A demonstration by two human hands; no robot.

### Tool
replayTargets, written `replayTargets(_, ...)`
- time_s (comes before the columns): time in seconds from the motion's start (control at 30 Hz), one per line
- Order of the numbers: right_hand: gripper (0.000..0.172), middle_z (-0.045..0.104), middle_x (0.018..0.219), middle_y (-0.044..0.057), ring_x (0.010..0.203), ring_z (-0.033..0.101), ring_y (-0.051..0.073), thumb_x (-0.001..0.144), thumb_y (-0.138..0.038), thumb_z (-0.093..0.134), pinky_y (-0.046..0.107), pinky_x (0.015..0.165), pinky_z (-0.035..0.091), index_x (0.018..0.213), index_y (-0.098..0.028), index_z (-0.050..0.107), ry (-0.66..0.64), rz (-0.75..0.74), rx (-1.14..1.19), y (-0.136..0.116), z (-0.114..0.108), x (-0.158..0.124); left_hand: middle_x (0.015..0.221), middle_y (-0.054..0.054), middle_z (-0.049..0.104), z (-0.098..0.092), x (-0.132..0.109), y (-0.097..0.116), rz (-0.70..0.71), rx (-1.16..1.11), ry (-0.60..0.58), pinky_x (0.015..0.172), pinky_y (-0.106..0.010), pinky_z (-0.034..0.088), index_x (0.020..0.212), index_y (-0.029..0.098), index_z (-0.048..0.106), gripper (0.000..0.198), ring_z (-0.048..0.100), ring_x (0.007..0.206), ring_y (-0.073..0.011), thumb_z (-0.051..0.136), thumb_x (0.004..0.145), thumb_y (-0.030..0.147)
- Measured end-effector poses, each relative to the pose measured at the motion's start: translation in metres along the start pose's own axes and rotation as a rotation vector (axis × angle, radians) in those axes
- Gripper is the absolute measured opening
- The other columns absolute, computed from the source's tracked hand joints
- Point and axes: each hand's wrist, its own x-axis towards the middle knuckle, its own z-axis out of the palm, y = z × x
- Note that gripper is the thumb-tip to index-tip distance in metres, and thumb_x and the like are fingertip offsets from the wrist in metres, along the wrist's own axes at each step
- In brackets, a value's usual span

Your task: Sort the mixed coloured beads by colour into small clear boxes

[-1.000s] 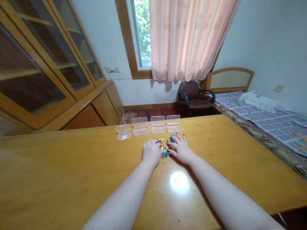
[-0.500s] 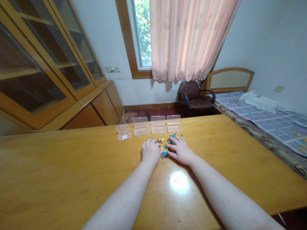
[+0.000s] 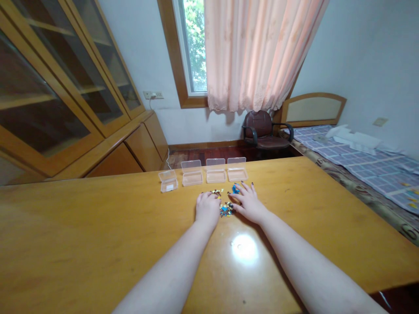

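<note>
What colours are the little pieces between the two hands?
The little pieces mix blue, yellow and dark ones, seen in the head view.

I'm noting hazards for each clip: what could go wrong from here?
The right hand spreads its fingers close to both the blue pieces and the mixed pile, so a sweep might merge them.
The left hand sits against the brown and yellow pieces and could scatter them.
The rightmost clear box stands just beyond the right fingertips, so a reach might knock it.
</note>
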Motion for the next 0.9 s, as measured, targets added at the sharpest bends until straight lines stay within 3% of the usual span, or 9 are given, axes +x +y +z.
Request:
replayTargets(0.17,0.041,0.035,0.146,0.004,0.136,0.021,0.034,0.084,-0.055,0.050,0.062,0.107,0.008,0.120,-0.037,0.059,-0.088,-0.129,0.090,-0.001,-0.004,-0.002,0.100,-0.003,0.070,0.001,0.001,-0.001,0.028,0.014,0.069,0.094,-0.045,0.034,0.081,0.025,0.074,0.016,0.052,0.104,-0.0250,0.059,0.081,0.020)
replayTargets(0.37,0.026,0.058,0.126,0.003,0.131,0.033,0.029,0.086,-0.044,0.052,0.061,0.107,0.006,0.099,-0.031,0.070,-0.025,-0.125,0.145,0.003,-0.004,0.000,0.093,0.001,0.072,0.009,0.002,-0.003,0.230,-0.137,0.100,0.099,-0.044,0.032,0.073,0.028,0.073,0.015,0.054,0.104,-0.0217,0.063,0.079,0.020)
replayTargets(0.6,0.036,0.043,0.141,0.004,0.134,0.026,0.032,0.083,-0.052,0.055,0.063,0.106,0.009,0.116,-0.039,0.062,-0.063,-0.203,0.127,-0.003,-0.006,-0.003,0.102,-0.001,0.071,0.002,0.000,-0.003,0.086,-0.088,0.145,0.091,-0.045,0.038,0.076,0.026,0.074,0.015,0.054,0.102,-0.0246,0.061,0.079,0.020)
replayTargets(0.73,0.033,0.043,0.141,0.004,0.134,0.024,0.034,0.085,-0.051,0.052,0.063,0.106,0.007,0.112,-0.038,0.064,-0.045,-0.155,0.090,-0.002,-0.005,-0.003,0.098,0.001,0.072,0.004,0.003,-0.006,0.141,-0.118,0.101,0.093,-0.044,0.038,0.074,0.027,0.074,0.015,0.055,0.102,-0.0230,0.062,0.079,0.020)
replayTargets(0.9,0.025,0.050,0.135,0.005,0.132,0.029,0.033,0.085,-0.041,0.054,0.062,0.106,0.011,0.103,-0.031,0.070,0.046,-0.071,0.062,0.007,-0.002,0.000,0.099,0.001,0.071,0.003,0.004,-0.005,0.217,-0.087,-0.011,0.104,-0.051,0.027,0.076,0.029,0.074,0.019,0.051,0.111,-0.0246,0.060,0.079,0.017)
